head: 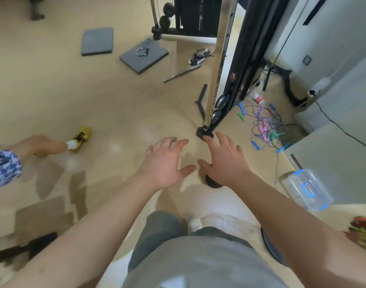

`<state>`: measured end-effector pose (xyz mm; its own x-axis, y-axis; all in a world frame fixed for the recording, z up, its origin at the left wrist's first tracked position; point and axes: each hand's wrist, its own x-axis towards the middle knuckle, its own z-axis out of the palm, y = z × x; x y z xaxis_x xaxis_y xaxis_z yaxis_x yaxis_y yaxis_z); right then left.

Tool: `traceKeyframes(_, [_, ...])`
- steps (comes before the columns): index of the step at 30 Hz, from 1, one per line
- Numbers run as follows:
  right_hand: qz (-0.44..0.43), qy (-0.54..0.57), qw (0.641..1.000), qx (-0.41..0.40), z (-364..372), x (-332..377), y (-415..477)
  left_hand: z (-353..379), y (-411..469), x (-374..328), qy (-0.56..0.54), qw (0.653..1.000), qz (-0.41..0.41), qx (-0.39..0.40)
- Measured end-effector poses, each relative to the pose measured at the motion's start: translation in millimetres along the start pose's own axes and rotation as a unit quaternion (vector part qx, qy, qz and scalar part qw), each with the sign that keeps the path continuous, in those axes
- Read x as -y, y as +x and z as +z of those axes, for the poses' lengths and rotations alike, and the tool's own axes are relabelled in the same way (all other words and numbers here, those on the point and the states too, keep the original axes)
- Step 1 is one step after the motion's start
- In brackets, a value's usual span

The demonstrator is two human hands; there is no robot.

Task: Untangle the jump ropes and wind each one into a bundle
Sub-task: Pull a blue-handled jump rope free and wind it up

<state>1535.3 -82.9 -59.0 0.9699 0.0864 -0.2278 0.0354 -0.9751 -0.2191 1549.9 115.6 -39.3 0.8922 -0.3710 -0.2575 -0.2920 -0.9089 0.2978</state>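
On the tan floor [115, 100] the ropes [265, 125] lie knotted mid-right by the machine [219, 80]; left hand [165, 163] and right hand [225, 161], spread and empty, may tighten knots by yanking.

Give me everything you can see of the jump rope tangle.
The jump ropes lie in one loose tangle on the tan floor, beside the base of the machine's upright post. Thin cords look purple, blue and dark; handles show blue, green and pink, seemingly plastic. Nothing is wound yet. Neither the left hand nor the right hand touches it.
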Motion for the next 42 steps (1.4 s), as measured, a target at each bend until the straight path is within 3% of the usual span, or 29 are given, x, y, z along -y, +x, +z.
traceKeyframes(11, [0.167, 0.035, 0.985, -0.008, -31, -94, 156, -34, 258, -8, 0.046, 0.987, 0.143, 0.062])
traceKeyframes(19, [0.332, 0.087, 0.937, -0.06, -74, -158, 200, -48, 385, -87, 0.091, 0.931, 0.333, 0.12])
traceKeyframes(24, [0.391, 0.092, 0.912, -0.086, -81, -217, 204, -45, 430, -152, 0.112, 0.903, 0.391, 0.138])
traceKeyframes(30, [0.392, 0.104, 0.909, -0.097, -84, -316, 216, -18, 485, -234, 0.142, 0.901, 0.371, 0.173])
traceKeyframes(42, [0.335, 0.108, 0.936, -0.014, -101, -533, 242, 40, 589, -390, 0.109, 0.942, 0.263, 0.18])
